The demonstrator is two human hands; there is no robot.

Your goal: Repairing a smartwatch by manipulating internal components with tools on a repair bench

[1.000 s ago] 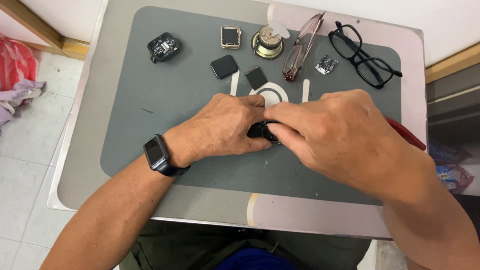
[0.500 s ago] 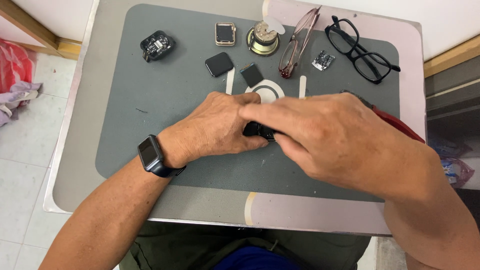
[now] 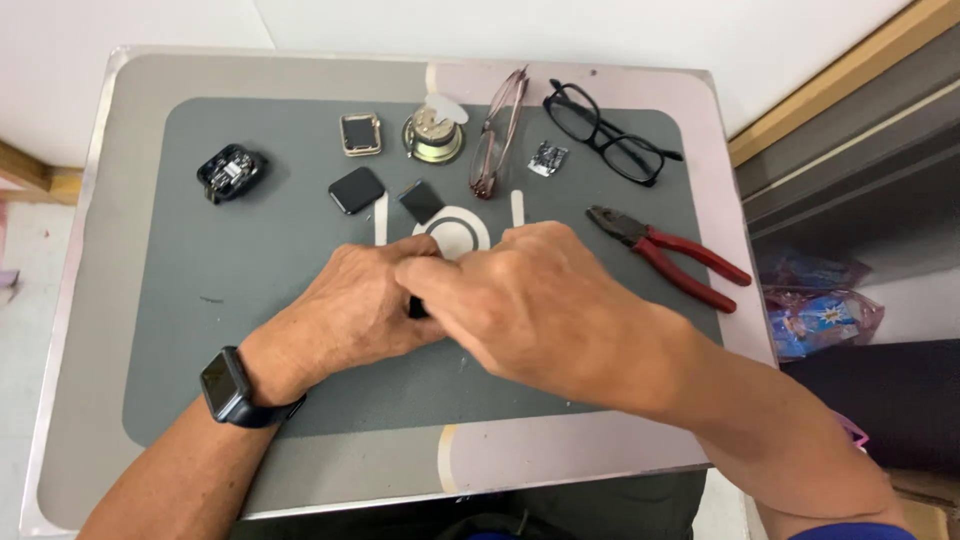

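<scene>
Newly uncovered, red pliers (image 3: 680, 258) lie right of both hands' grip, clamped on a small dark part (image 3: 416, 308).

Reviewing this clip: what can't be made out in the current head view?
- The small dark object between the left hand and right hand: nearly all covered by the fingers, so its kind and the grip on it are unclear.
- The round white mark on the grey mat: its lower part is hidden behind the hands.
- The small silver part beside the black glasses: too small to identify.
</scene>
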